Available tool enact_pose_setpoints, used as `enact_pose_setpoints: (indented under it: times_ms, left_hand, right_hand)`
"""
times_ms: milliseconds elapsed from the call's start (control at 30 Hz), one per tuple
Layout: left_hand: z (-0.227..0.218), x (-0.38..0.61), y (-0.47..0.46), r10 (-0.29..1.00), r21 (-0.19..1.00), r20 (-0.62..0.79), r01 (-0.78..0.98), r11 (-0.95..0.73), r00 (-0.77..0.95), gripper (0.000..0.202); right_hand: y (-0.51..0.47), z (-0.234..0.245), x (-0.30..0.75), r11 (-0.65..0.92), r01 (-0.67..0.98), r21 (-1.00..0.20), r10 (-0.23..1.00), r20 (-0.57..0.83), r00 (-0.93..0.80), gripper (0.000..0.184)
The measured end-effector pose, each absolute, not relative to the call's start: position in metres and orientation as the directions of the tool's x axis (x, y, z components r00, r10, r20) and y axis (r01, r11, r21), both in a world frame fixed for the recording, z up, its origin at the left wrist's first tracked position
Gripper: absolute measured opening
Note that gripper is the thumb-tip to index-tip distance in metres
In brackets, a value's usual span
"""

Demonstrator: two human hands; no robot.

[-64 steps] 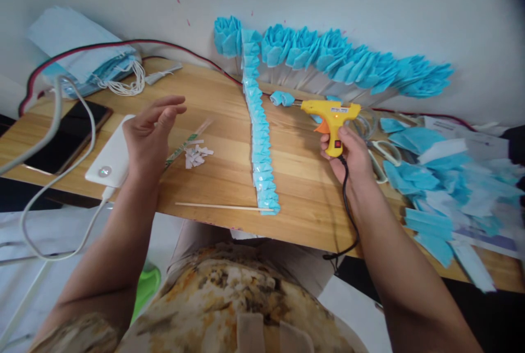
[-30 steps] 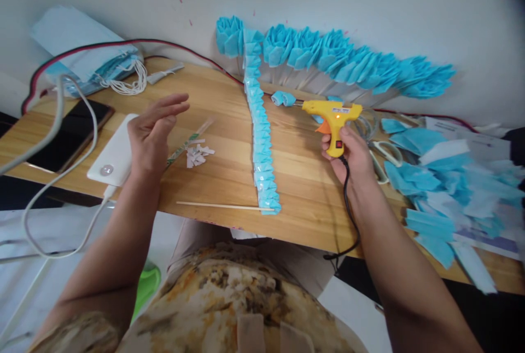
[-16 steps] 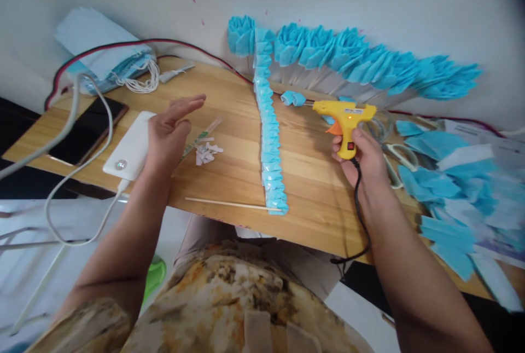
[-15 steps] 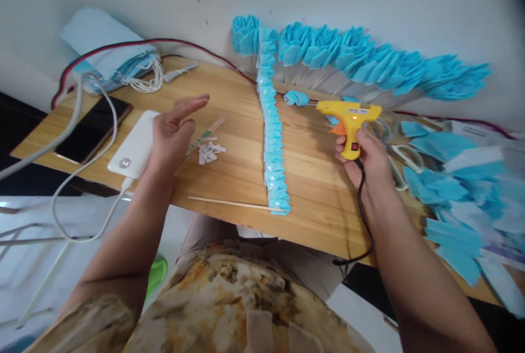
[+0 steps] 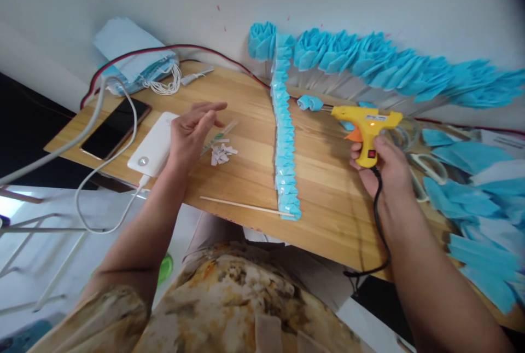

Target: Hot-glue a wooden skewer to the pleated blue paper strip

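Observation:
My right hand [image 5: 388, 164] grips a yellow hot glue gun [image 5: 365, 123] by its handle, with its orange trigger in front and a small light glowing on its body. The nozzle points left, close to two small blue rolled pieces [image 5: 309, 103]. Over the wooden table, beside a white power bank [image 5: 150, 145], my left hand [image 5: 191, 131] holds nothing; its fingers are stretched out and the thumb lies close to them. Between the hands runs a long pleated blue strip [image 5: 285, 139]. A thin wooden stick [image 5: 241, 206] rests with one end on the strip's near end.
Small white scraps [image 5: 222, 154] lie right of my left hand. Blue paper-like flowers [image 5: 340, 49] on stems lean along the wall. Scissors [image 5: 430, 169] and cut blue pieces [image 5: 467, 194] are at right. A phone [image 5: 115, 128], cables and a pack of blue sheets [image 5: 135, 52] are at left.
The whole view has shifted, so the table's things appear further right. My left thumb has come up nearer its fingers. The glue gun stays in my right hand.

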State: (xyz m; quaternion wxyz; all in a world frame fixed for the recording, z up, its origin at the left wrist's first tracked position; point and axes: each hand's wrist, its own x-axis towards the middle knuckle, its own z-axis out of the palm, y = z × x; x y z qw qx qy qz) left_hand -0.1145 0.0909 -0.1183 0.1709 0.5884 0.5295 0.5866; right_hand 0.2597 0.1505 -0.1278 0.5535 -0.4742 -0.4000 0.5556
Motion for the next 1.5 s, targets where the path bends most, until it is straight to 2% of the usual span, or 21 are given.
enact_pose_setpoints:
  times_ms: [133,200,267,400,467,633,767,1100,1333,1500]
  left_hand:
    - [-0.115,-0.112,0.088,0.82,0.839,0.493,0.408,-0.361,-0.289,0.063]
    - [-0.116,-0.113,0.088,0.822,0.836,0.503,0.394,-0.383,-0.267,0.07]
    - [-0.117,-0.114,0.089,0.831,0.836,0.499,0.388,-0.388,-0.243,0.062]
    - [-0.118,-0.117,0.091,0.859,0.855,0.46,0.374,-0.36,-0.223,0.028]
    - [-0.118,-0.118,0.091,0.871,0.858,0.447,0.375,-0.351,-0.205,0.023]
    - [-0.118,-0.12,0.091,0.894,0.865,0.415,0.376,-0.332,-0.166,0.023]
    - [-0.12,-0.121,0.09,0.908,0.889,0.397,0.303,-0.343,-0.135,0.02]
    - [-0.121,-0.123,0.091,0.908,0.882,0.405,0.308,-0.357,-0.105,0.021]
    - [-0.117,-0.119,0.089,0.91,0.894,0.375,0.328,-0.305,-0.175,0.016]
    - [-0.119,-0.121,0.091,0.893,0.879,0.418,0.325,-0.35,-0.168,0.02]
  right_hand:
    - [0.151,-0.128,0.26,-0.064,-0.237,-0.969,0.995,-0.08,0.061,0.032]
    - [0.152,-0.128,0.26,-0.071,-0.238,-0.969,0.994,-0.089,0.063,0.034]
    - [0.152,-0.128,0.261,-0.081,-0.242,-0.967,0.992,-0.101,0.07,0.038]
    - [0.151,-0.128,0.261,-0.089,-0.249,-0.964,0.99,-0.112,0.08,0.043]
    - [0.151,-0.128,0.26,-0.089,-0.246,-0.965,0.99,-0.112,0.083,0.041]
    - [0.151,-0.127,0.26,-0.085,-0.225,-0.971,0.99,-0.108,0.09,0.034]
    - [0.153,-0.128,0.26,-0.076,-0.216,-0.973,0.99,-0.099,0.097,0.04]
    - [0.153,-0.128,0.26,-0.078,-0.197,-0.977,0.99,-0.098,0.097,0.041]
    - [0.151,-0.128,0.26,-0.069,-0.204,-0.976,0.992,-0.088,0.086,0.035]
    - [0.152,-0.129,0.261,-0.07,-0.211,-0.975,0.994,-0.087,0.072,0.033]
